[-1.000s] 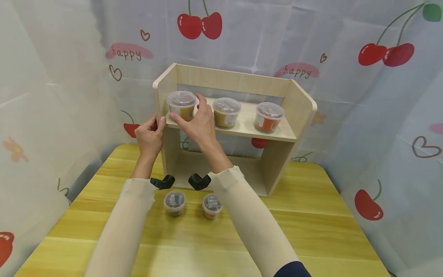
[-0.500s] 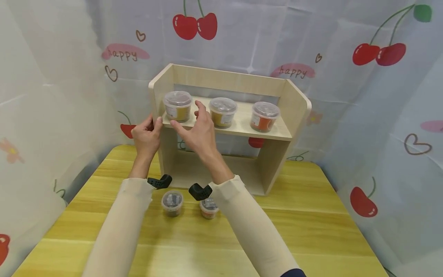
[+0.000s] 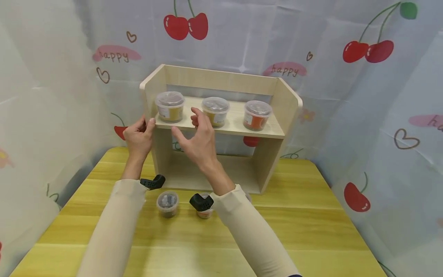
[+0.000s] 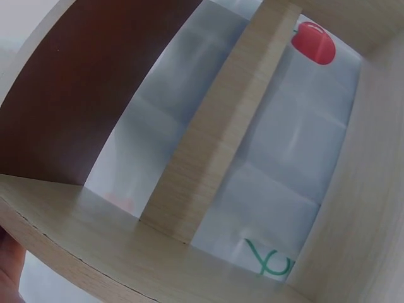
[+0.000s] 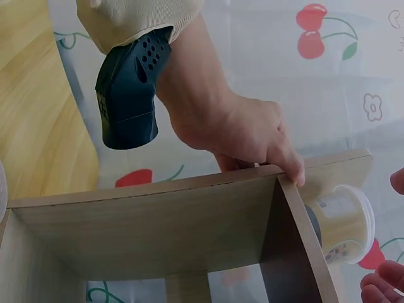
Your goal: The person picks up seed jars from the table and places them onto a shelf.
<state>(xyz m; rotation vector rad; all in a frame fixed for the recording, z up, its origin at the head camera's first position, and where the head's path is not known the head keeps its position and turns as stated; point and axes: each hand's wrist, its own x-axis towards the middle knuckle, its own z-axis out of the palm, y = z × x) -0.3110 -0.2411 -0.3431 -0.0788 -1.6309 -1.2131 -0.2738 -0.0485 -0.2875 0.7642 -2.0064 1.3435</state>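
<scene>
The left hand (image 3: 137, 135) is grasping the left side of the wooden shelf (image 3: 221, 130) at the frame's middle. The right hand (image 3: 197, 140) is hanging released before the left tub (image 3: 169, 106), touching nothing.

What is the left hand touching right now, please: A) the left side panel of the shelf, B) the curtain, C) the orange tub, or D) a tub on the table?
A: the left hand grips the left side panel of the shelf.
</scene>
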